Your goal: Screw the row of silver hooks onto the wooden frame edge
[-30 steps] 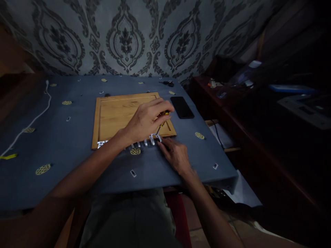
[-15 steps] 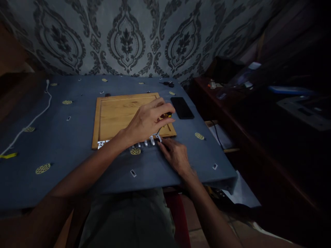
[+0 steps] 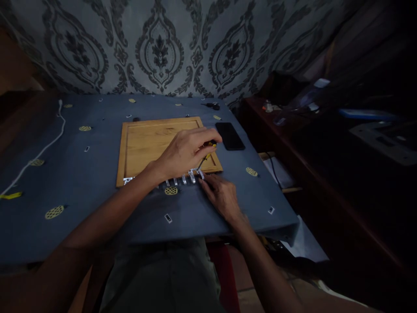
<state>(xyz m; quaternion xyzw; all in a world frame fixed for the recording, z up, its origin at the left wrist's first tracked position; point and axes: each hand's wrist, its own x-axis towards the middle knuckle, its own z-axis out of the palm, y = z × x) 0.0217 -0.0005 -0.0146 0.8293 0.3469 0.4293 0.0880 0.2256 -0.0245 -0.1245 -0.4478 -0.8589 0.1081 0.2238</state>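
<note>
My left hand is closed around a small screwdriver with a yellow and black handle, its thin shaft pointing down at the right end of a shiny metal hook rail. The rail lies along the near edge of a wooden board on the blue cloth. My right hand rests on the cloth just right of the rail, fingertips pressed against its end hook.
A black phone lies right of the board. A white cable runs along the left of the blue-covered table. Small dark objects sit near the back wall. A dark cluttered shelf stands to the right.
My left hand's fingers have shifted slightly around the screwdriver handle, with its yellow part showing more. My right hand and the rail stay put.
</note>
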